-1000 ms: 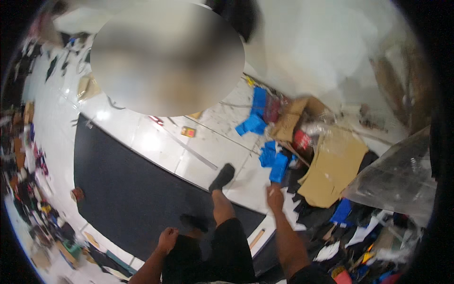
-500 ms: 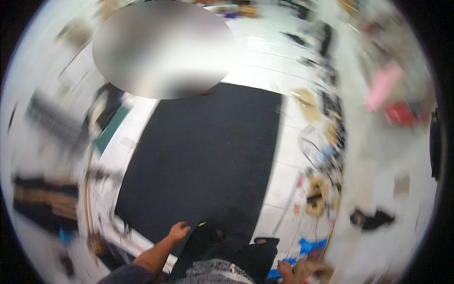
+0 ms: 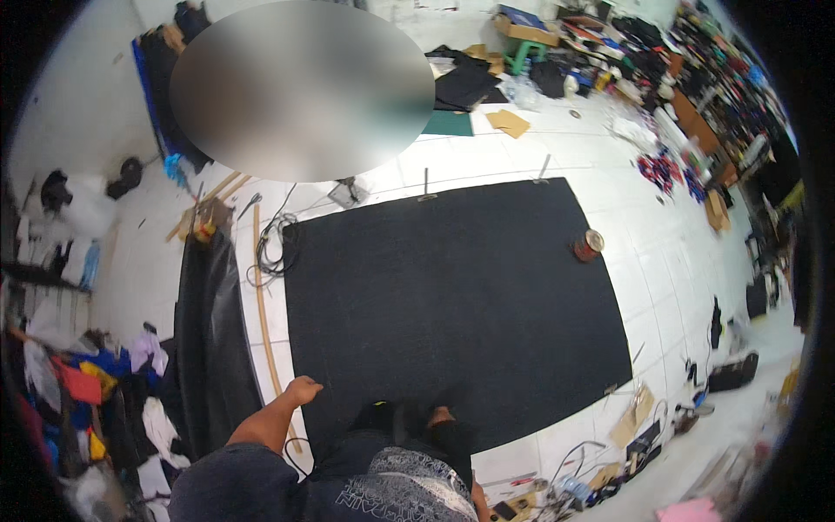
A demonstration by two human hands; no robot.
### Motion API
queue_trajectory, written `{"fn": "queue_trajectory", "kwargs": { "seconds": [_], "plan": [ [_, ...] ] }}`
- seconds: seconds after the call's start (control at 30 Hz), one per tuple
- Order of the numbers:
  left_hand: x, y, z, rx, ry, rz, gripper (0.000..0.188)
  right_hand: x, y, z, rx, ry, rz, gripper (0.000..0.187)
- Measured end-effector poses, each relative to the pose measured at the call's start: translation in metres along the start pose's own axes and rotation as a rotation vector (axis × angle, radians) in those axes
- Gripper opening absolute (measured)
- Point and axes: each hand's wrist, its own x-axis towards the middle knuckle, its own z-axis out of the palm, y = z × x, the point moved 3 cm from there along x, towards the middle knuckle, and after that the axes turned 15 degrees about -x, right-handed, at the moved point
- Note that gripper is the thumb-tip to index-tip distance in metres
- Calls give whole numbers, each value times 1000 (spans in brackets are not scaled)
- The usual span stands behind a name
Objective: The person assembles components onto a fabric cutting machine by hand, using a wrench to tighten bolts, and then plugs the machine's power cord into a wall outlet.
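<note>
A large black sheet of material (image 3: 461, 296) lies flat on the white tiled floor, and I stand at its near edge. My left hand (image 3: 304, 390) hangs above the sheet's near left corner, its fingers curled in, with nothing seen in them. Only a strip of skin of my right hand (image 3: 479, 502) shows beside my patterned shirt at the lower edge; its fingers are hidden. A reddish-brown spool or can (image 3: 589, 245) rests near the sheet's right edge. At the far edge stand two thin upright grey pieces, the nearer one a metal bar (image 3: 426, 183).
Left of the sheet lie a coiled black cable (image 3: 277, 248), a long wooden strip (image 3: 263, 322), scissors (image 3: 250, 204) and folded black material (image 3: 213, 322). Heaped clothes (image 3: 156, 426) fill the lower left. Clutter with a green stool (image 3: 524, 56) lines the back. A blurred oval hides part of the upper left.
My view has turned left, so the sheet and the green piece beyond it appear swung round to the right. My left hand appears slightly higher and further left; my right hand is now mostly hidden.
</note>
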Motion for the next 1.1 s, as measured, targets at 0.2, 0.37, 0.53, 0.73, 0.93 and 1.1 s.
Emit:
{"fn": "queue_trajectory", "kwargs": {
  "seconds": [0.2,0.37,0.53,0.73,0.93,1.1],
  "plan": [
    [-22,49,39,-249,-57,-142,43,98,-59,-89,-354,-270,88,64],
    [-35,56,54,-509,44,-185,45,219,-57,-191,-93,-227,401,36],
    [-42,31,38,-557,57,-356,47,354,-186,-274,-232,39,156,31],
    [45,-50,29,-552,312,-152,45,499,-384,-195,-528,69,-300,27],
    [131,28,-138,-967,374,-330,38,454,-638,-1,-690,-304,-445,30],
    [226,62,-304,-1201,504,-224,36,419,-883,121,-776,-329,-845,33]
  ]
}}
